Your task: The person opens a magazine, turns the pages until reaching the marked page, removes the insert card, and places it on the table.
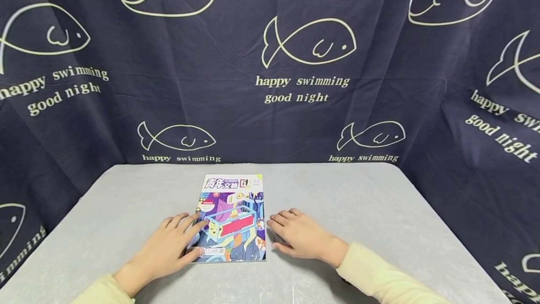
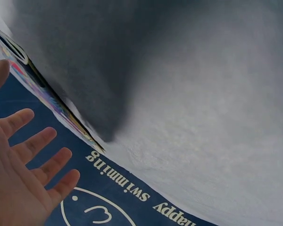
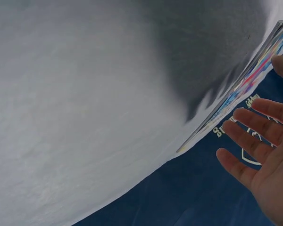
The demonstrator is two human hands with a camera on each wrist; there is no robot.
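Note:
A magazine (image 1: 234,219) with a colourful purple and blue cover lies flat and closed near the middle of the table. Over its left edge reaches my left hand (image 1: 166,245), with thumb and fingertips overlapping the cover in the head view. Just off the right edge is my right hand (image 1: 301,233), palm down, holding nothing. Both wrist views show the hands with fingers spread and loosely extended. In the left wrist view the magazine (image 2: 47,96) appears edge-on past the left hand (image 2: 23,174). The right wrist view has the magazine (image 3: 245,87) edge-on beyond the right hand (image 3: 269,155).
The grey table (image 1: 358,201) extends around the magazine on all sides. Behind it and along both sides hangs a dark blue curtain (image 1: 303,130) with fish drawings and printed words. Pale yellow sleeves (image 1: 379,271) cover both forearms.

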